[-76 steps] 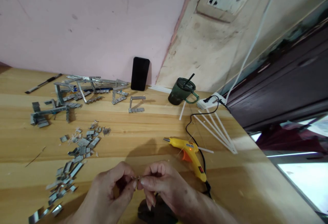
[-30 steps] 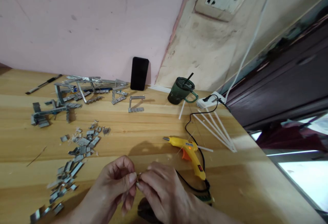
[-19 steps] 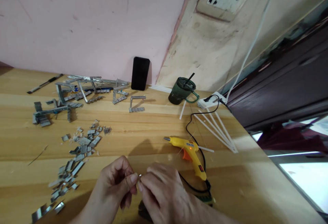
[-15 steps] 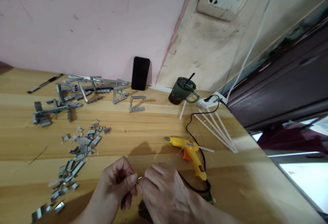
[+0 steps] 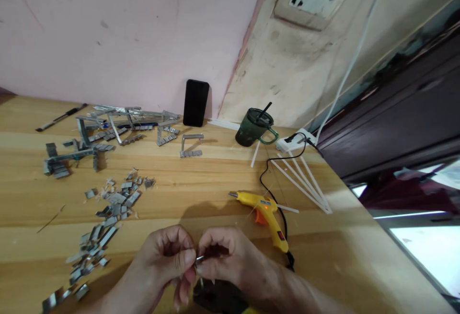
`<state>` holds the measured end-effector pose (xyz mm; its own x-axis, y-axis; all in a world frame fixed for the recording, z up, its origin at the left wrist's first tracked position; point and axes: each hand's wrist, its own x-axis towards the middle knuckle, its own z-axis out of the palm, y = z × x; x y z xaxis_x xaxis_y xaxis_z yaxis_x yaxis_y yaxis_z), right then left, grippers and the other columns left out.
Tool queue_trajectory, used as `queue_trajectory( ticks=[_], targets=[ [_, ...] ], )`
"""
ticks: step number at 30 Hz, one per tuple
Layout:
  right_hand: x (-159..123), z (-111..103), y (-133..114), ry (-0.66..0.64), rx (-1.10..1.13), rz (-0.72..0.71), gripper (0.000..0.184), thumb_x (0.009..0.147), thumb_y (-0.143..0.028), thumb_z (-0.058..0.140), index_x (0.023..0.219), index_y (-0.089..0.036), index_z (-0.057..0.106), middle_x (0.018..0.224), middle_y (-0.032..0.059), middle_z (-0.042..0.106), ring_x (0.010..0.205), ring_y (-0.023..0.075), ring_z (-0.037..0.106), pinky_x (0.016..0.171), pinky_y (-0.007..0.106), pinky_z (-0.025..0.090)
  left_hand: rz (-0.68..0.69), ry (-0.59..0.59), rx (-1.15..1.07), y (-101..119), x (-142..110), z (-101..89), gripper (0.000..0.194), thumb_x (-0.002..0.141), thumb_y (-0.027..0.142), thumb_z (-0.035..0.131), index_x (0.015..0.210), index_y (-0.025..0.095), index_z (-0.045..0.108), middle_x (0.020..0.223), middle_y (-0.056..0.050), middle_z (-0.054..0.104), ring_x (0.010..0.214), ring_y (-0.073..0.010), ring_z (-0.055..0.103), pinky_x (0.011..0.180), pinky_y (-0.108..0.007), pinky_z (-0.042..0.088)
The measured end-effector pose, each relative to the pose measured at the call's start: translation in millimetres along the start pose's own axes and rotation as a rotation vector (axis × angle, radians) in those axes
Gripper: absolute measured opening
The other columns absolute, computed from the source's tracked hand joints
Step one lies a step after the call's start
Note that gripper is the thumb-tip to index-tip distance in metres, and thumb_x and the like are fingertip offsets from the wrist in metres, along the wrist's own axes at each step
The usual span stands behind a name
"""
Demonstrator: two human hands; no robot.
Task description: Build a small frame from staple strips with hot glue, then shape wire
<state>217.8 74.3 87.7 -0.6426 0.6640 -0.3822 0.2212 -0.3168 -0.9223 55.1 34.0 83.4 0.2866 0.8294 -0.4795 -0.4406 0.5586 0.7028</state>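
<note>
Left hand (image 5: 167, 261) and right hand (image 5: 224, 259) each keep a narrow grip on a tiny shiny silver metal piece (image 5: 200, 259), between them above the pale wooden bench (image 5: 172, 184).

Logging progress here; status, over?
Left hand and right hand pinching small shiny piece. Glue gun lying beyond right hand. Dark object beneath.

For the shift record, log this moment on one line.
left hand: pinching small metal piece | right hand: at same piece | glue gun: on table, light lit | phone: against wall
</note>
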Motion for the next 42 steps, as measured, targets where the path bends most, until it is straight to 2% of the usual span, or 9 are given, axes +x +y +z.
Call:
queue_trajectory(
  ticks=[6,15,18,23,31,34,37,39,42],
  targets=[
    [5,-13,-9,-0.083,-0.081,0.003,0.004,0.064,-0.017,0.067,0.064,-0.015,0.063,0.06,-0.005,0.055,0.055,0.0069,0.045,0.054,0.018,0.037,-0.107,-0.006,0.066,2,-2,-1.0,0.033,0.061,0.041,0.076,0.063,0.016,0.055,0.046,0.002,0.062,0.034,-0.0063,0.051,0.034,-0.015,0.036],
    [7,-22,-32,-0.332,-0.994,-0.351,0.013,0.07,-0.003,0.062,0.071,-0.017,0.064,0.071,-0.0036,0.062,0.066,0.0098,0.055,0.06,0.019,0.04,-0.193,-0.096,0.513,-7,4,-4.7,0.028,0.067,0.043,0.067,0.068,0.016,0.056,0.046,0.005,0.053,0.035,-0.0072,0.047,0.037,-0.017,0.038],
    [5,-20,-34,-0.305,-1.157,-0.405,0.01,0.073,-0.008,0.059,0.072,-0.017,0.062,0.07,-0.0015,0.063,0.065,0.0119,0.056,0.06,0.021,0.042,-0.093,-0.069,0.688,-16,7,-10.0,0.015,0.075,0.03,0.057,0.071,0.016,0.062,0.049,0.005,0.053,0.037,-0.0078,0.046,0.038,-0.017,0.036],
    [0,-13,-38,-0.215,-1.34,-0.456,0.006,0.078,-0.012,0.055,0.077,-0.016,0.059,0.073,0.001,0.063,0.067,0.0138,0.054,0.061,0.024,0.043,0.153,-0.019,0.959,-17,10,-10.2,0.024,0.079,0.018,0.045,0.068,0.017,0.067,0.053,0.003,0.056,0.041,-0.0088,0.045,0.041,-0.017,0.034],
    [-3,18,-27,0.086,-1.642,-0.565,0.012,0.064,-0.009,0.053,0.074,-0.011,0.059,0.067,0.0085,0.058,0.063,0.0206,0.05,0.056,0.032,0.042,0.256,0.17,0.916,-7,11,-0.5,0.018,0.068,0.01,0.052,0.052,0.018,0.056,0.044,0.005,0.049,0.041,-0.0092,0.041,0.041,-0.019,0.031],
    [-2,21,-14,0.297,-1.553,-0.647,0.014,0.069,-0.005,0.046,0.072,-0.014,0.055,0.065,0.008,0.055,0.059,0.021,0.049,0.05,0.032,0.039,0.167,0.201,0.634,-9,13,-2.7,0.015,0.072,0.025,0.056,0.059,0.017,0.055,0.045,0.006,0.048,0.036,-0.0086,0.042,0.037,-0.019,0.032],
    [-1,17,-6,0.349,-1.284,-0.676,0.018,0.077,-0.004,0.041,0.073,-0.015,0.055,0.069,0.0067,0.056,0.063,0.0196,0.051,0.056,0.031,0.042,0.117,0.189,0.465,-10,14,-5.0,0.022,0.074,0.037,0.057,0.063,0.018,0.053,0.046,0.007,0.048,0.032,-0.0078,0.042,0.034,-0.018,0.031],
    [0,13,-6,0.412,-0.938,-0.582,0.011,0.081,-0.011,0.046,0.079,-0.016,0.055,0.072,0.0039,0.057,0.066,0.0168,0.053,0.059,0.028,0.043,0.188,0.198,0.559,-8,12,-6.6,0.02,0.077,0.034,0.055,0.065,0.018,0.057,0.047,0.005,0.05,0.035,-0.0088,0.045,0.036,-0.019,0.034],
    [3,8,-12,0.406,-0.385,-0.249,0.011,0.079,-0.029,0.052,0.079,-0.018,0.051,0.067,-0.0006,0.054,0.061,0.0133,0.053,0.057,0.025,0.043,0.511,0.236,0.935,-7,9,-11.2,0.012,0.079,0.023,0.054,0.072,0.02,0.063,0.055,0.001,0.061,0.048,-0.0123,0.056,0.046,-0.02,0.041]
  ],
)
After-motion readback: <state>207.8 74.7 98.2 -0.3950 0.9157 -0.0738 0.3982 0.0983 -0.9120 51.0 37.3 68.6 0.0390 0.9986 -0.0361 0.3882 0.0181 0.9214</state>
